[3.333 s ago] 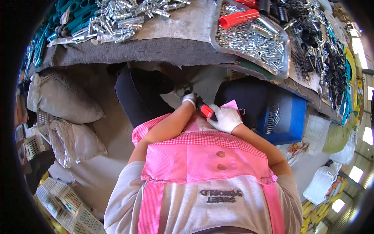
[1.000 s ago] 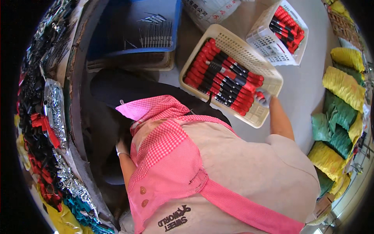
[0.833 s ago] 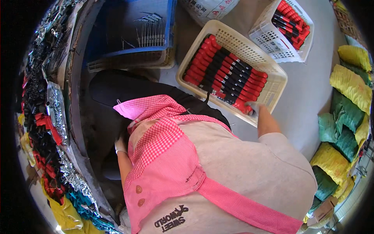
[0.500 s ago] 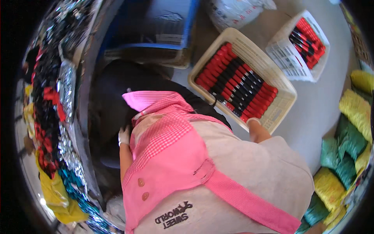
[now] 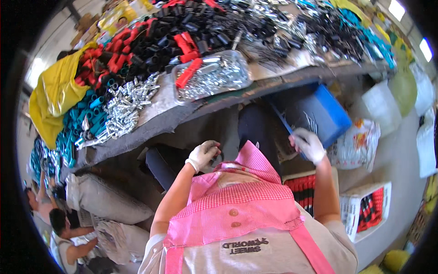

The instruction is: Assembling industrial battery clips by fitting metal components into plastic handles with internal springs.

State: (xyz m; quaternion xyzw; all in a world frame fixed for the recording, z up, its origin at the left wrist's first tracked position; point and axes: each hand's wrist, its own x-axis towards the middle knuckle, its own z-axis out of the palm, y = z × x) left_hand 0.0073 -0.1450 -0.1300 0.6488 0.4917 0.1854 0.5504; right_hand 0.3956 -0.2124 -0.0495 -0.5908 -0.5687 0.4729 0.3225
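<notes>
My left hand (image 5: pixel 203 155), in a white glove with bare fingertips, hovers above my lap, short of the bench edge. Its fingers are bent inward; a small dark shape shows beside them, and I cannot tell whether they hold it. My right hand (image 5: pixel 309 145), gloved the same way, is over the near-left rim of a blue bin (image 5: pixel 335 109). Its fingers are curled, and whatever may be in them is hidden. A few thin metal pieces (image 5: pixel 311 122) lie inside the bin. Across the bench front stands a clear tub (image 5: pixel 248 82) of small silvery parts, a red handle (image 5: pixel 188 73) lying on top.
The bench (image 5: pixel 182 116) carries heaps of black, red, teal and metal parts. To my right are a cream crate (image 5: pixel 336 180) and a white basket (image 5: pixel 388 201) with red-and-black handles, plus a plastic sack (image 5: pixel 358 144). Other people (image 5: pixel 68 242) work at lower left, beyond stuffed sacks (image 5: pixel 105 196).
My view has swung from the crate on the floor round to the bench. The right hand has left the crate's rim for the blue bin; the left is raised above my lap.
</notes>
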